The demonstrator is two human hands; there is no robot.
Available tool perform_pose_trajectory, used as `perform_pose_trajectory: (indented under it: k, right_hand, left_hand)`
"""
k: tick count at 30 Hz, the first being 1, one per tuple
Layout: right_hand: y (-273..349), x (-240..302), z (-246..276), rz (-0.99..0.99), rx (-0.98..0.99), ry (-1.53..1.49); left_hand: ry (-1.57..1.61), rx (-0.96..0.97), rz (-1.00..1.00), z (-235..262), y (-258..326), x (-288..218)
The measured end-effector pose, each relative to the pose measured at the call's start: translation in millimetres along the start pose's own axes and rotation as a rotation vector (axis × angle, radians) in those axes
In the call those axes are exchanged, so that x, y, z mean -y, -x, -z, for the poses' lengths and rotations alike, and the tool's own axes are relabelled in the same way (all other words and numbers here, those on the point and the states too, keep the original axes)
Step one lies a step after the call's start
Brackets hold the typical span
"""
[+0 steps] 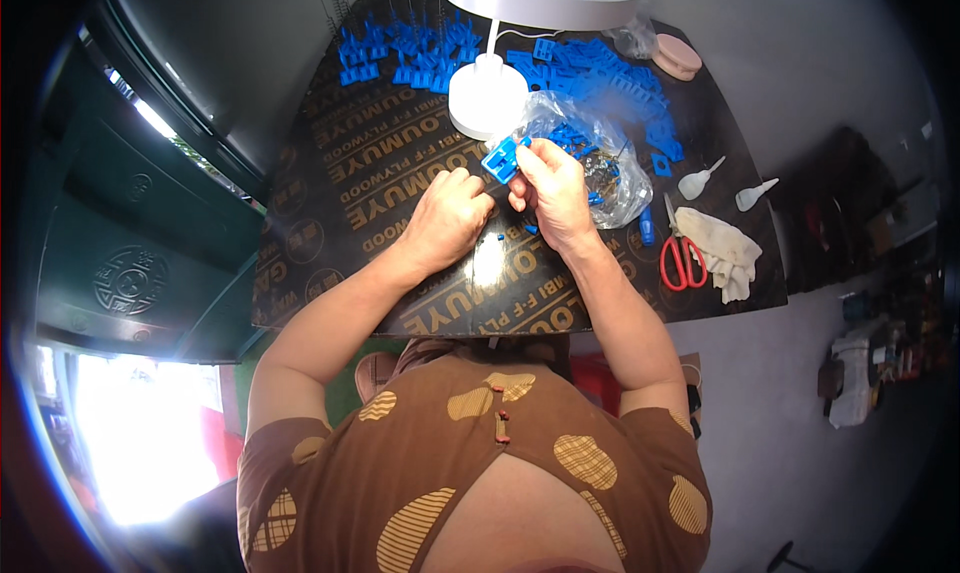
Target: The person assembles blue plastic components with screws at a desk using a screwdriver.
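Note:
Over the dark printed plywood table, my right hand (557,195) pinches a small blue plastic part (499,163) between thumb and fingers, holding it up off the surface. My left hand (446,218) is just left of it, fingers curled closed; anything inside them is hidden. Two tiny blue bits (531,230) lie on the table below my right hand. Beyond that hand, an open clear plastic bag (628,195) holds small blue pieces and dark metal-looking bits.
A white lamp (478,101) stands behind my hands. Blue parts (600,73) are heaped at the back right, others (415,55) at the back left near upright springs. Red-handled scissors (683,264), a cloth (722,248), two white squeeze bulbs (697,181) and a pink round case (677,57) lie right.

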State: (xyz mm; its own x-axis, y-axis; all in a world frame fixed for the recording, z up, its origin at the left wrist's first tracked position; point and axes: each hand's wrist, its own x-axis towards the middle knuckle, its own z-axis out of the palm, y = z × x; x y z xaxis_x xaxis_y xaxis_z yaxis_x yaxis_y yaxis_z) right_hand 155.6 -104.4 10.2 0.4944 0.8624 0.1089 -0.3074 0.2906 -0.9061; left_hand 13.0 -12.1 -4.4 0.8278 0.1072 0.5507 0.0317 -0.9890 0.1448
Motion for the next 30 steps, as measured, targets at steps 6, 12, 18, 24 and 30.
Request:
perform_pose_trajectory:
  k: [6,12,18,24,30]
  right_hand:
    - [3.2,2.0,-1.5,-0.005,0.023,0.005]
    - [4.2,4.5,-5.1,-0.012,0.028,0.039]
    - [3.8,5.0,-4.1,-0.007,0.032,0.038]
    - [4.6,3.0,-2.6,-0.034,0.066,0.039]
    - [4.3,1.2,-3.6,-0.028,0.07,0.06]
  left_hand:
    - [-0.039,-0.039,-0.064,1.8,-1.7,-5.7]
    - [-0.074,-0.003,-0.044,2.1,2.7,-0.3]
    - [-0.073,-0.04,-0.021,0.6,3.9,6.4]
    - [-0.044,-0.063,0.014,-0.5,7.4,10.0]
    - [0.118,-0.142,0.153,2.4,6.6,17.5]
